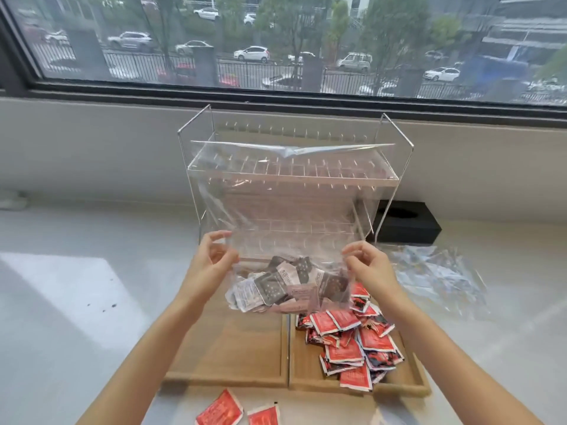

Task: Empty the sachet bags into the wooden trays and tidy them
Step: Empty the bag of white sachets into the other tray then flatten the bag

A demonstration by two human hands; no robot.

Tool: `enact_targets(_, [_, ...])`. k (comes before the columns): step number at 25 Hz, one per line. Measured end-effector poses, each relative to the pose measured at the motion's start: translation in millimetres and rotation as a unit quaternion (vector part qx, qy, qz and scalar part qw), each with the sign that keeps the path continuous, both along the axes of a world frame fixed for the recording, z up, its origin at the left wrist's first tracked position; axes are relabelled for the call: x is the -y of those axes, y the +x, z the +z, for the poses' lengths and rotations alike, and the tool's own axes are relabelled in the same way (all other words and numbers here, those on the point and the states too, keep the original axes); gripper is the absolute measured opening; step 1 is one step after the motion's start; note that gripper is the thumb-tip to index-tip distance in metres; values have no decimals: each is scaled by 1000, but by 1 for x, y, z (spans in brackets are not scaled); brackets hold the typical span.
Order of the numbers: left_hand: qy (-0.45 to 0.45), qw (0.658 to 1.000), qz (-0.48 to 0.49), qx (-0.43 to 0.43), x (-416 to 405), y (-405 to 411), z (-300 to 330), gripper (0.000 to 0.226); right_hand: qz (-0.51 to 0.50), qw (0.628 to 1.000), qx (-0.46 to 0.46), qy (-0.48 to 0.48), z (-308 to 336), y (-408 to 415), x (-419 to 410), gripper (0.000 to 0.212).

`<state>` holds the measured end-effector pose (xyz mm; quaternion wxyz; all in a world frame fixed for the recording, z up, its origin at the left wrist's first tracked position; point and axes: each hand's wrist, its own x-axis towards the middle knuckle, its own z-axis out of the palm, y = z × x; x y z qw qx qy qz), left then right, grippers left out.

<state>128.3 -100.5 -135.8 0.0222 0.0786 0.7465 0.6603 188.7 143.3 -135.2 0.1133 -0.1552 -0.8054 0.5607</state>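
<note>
I hold a large clear plastic bag [285, 210] up over the left wooden tray [227, 345]. My left hand [211, 262] pinches its left side and my right hand [368, 266] pinches its right side. Grey, white and pink sachets [285, 286] bunch in the bag's lower end, just above the tray. The right wooden tray [408, 384] holds a heap of red sachets [352, 342]. Two red sachets [221, 411] lie on the counter in front of the trays.
A clear acrylic rack [395, 179] stands behind the trays, seen partly through the bag. A black tissue box [408, 222] sits at the rack's right. A crumpled empty plastic bag [438, 277] lies on the white counter to the right. A window runs along the back.
</note>
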Motion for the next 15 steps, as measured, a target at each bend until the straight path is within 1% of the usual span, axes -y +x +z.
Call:
enact_targets(4, [-15,999,-13,48,6,6,-22,21,-15,998,58,0,-29,8,3,19])
enact_targets(6, [2,998,-11,69,5,8,-27,19,-17,998,55,13,-29,10,2,17])
enact_targets(7, [12,998,-11,63,5,8,-27,18,-11,999,47,19,-26,10,2,20])
enact_targets(10, [45,999,-16,23,5,6,-20,8,11,1000,-17,1,-8,8,4,28])
enact_targets(12, [75,997,-13,16,3,4,-16,10,13,997,-69,-15,9,5,3,28])
enact_targets(14, [88,996,-9,10,2,3,-13,15,10,994,-108,-12,26,1,0,24])
enact_targets(15, [92,996,-4,7,2,3,-11,13,11,992,-123,-7,35,-1,-2,19])
